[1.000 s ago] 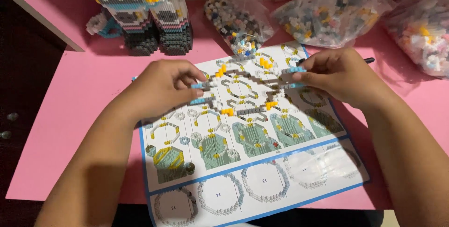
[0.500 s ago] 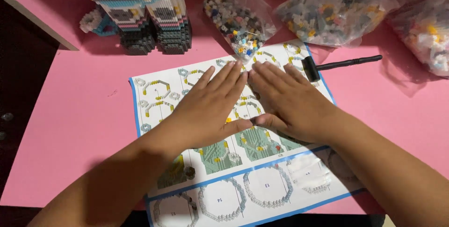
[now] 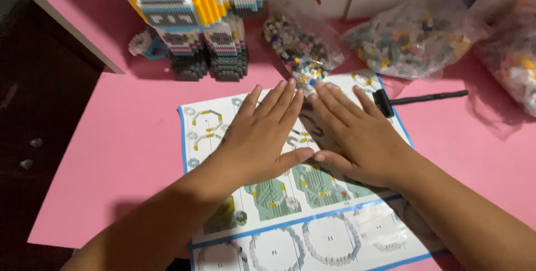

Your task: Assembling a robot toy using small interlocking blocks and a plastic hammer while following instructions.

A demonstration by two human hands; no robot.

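Right, the instruction sheet (image 3: 290, 193) lies flat on the pink bench (image 3: 111, 153), near its front edge and a bit skewed, one corner hanging toward the front. Both hands press on it, palms down, fingers spread wide and holding nothing: left hand (image 3: 262, 137) over the sheet's left-centre, right hand (image 3: 357, 137) just beside it, thumbs touching at the middle. To flatten it well, I'd judge: keep palms flat, even pressure w/ no fingertip digging, and work from the centre out toward the sheet's edges so creases go outward; steady one side so the paper doesn't skid on the smooth bench. Watch the black brush-like tool (image 3: 416, 101) lying at the sheet's right edge, its head touching the paper, i.e. a sweep that way could knock it. Further back, a clear bag of small bricks (image 3: 301, 50) touches the sheet's far edge, w/ more bags (image 3: 413, 42) toward the right back corner. A built block figure (image 3: 195, 19) stands at the left back, well apart from the hands.
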